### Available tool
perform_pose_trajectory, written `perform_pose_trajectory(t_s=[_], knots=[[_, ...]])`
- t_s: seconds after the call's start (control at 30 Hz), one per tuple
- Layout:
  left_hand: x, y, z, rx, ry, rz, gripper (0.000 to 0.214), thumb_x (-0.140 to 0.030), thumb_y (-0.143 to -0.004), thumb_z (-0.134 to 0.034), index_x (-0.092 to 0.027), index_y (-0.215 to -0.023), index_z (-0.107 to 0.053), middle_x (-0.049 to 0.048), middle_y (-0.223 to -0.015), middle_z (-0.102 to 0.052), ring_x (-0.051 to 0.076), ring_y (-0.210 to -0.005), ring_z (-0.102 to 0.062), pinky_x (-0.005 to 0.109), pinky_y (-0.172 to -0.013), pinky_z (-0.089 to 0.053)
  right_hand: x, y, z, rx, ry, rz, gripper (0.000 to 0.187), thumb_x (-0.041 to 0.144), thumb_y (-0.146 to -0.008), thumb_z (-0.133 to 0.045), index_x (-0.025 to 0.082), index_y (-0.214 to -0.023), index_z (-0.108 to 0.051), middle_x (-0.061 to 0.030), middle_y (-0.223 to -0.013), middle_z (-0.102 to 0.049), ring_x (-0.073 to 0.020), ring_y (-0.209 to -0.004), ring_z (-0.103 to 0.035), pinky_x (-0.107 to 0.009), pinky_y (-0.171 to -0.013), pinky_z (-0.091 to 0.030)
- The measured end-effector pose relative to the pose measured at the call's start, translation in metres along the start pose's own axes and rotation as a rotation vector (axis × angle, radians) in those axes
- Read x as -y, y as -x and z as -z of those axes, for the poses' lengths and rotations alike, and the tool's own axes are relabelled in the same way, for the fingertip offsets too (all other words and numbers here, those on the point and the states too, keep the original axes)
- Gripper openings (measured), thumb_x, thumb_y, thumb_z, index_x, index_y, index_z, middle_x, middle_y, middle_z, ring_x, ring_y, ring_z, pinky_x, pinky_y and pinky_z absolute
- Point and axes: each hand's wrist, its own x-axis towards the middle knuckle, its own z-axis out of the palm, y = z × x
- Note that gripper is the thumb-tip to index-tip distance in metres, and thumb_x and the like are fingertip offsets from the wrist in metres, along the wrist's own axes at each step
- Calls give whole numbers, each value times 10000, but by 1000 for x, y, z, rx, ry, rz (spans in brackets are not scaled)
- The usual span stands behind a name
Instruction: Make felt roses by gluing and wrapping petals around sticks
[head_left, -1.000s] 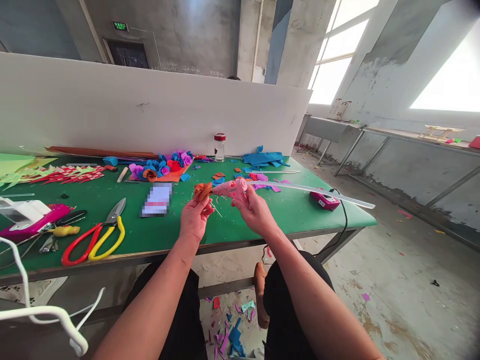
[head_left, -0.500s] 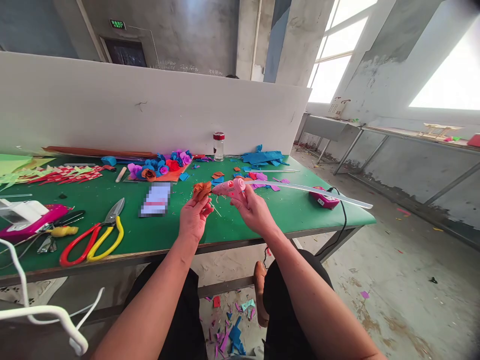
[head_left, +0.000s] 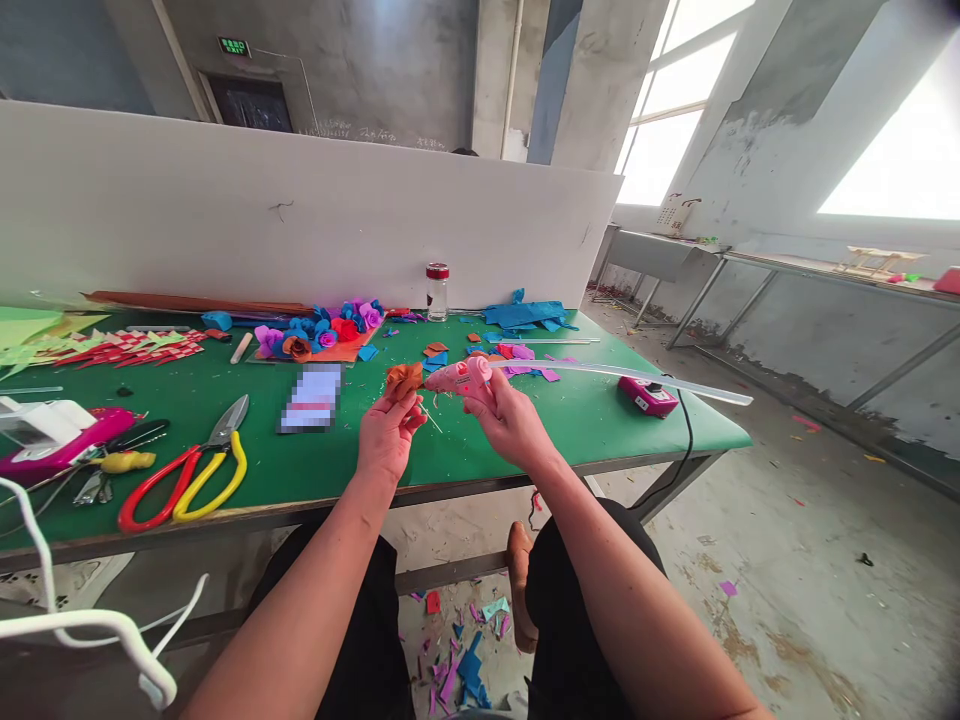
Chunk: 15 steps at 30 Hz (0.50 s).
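Observation:
Between the fingers of my left hand (head_left: pixel 390 435) is an orange-brown paper flower (head_left: pixel 403 379); a thin pale stick (head_left: pixel 431 418) shows just beside those fingers. My right hand (head_left: pixel 511 420) is wrapped round the handle of a pink hot glue gun (head_left: pixel 461 377). Its nozzle points left and meets the flower's right edge, though I cannot tell if glue is coming out. From the gun's back a long clear glue stick (head_left: pixel 637 374) reaches far to the right. Both hands are above the front part of the green table (head_left: pixel 450 455).
Red-and-yellow-handled scissors (head_left: pixel 214 470) lie at the left, near a blurred phone (head_left: pixel 311 398). Finished paper flowers (head_left: pixel 322 330) are grouped behind it. A red-lidded jar (head_left: pixel 437 292) stands by the white partition (head_left: pixel 375 220). A magenta device (head_left: pixel 646 396) with a black cord sits right.
Both hands hold nearly the same pose, the nozzle staying at the flower. The far end of the clear glue stick has shifted slightly to the right and up.

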Motion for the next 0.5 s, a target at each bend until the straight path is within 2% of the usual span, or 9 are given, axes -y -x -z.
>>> perform_pose_trajectory(t_s=[0.2, 0.5], knots=[[-1, 1, 0, 14, -28, -11, 243, -175, -566, -882, -180, -761, -738, 16, -663, -704, 80, -558, -553, 217, -552, -475, -1, -1, -2, -26, 32, -11, 417, 372, -915, -474, 195, -1293, -467, -45, -795, -691, -230, -676, -620, -289, -624, -421], [0, 0, 0, 24, -33, -12, 253, -184, -561, -885, -197, -766, -737, 15, -683, -713, 87, -562, -557, 230, -559, -486, 1, -1, -2, -14, 90, -21, 423, 363, -913, -449, 163, -1286, -462, -83, -842, -691, -245, -677, -613, -303, -627, -419]])
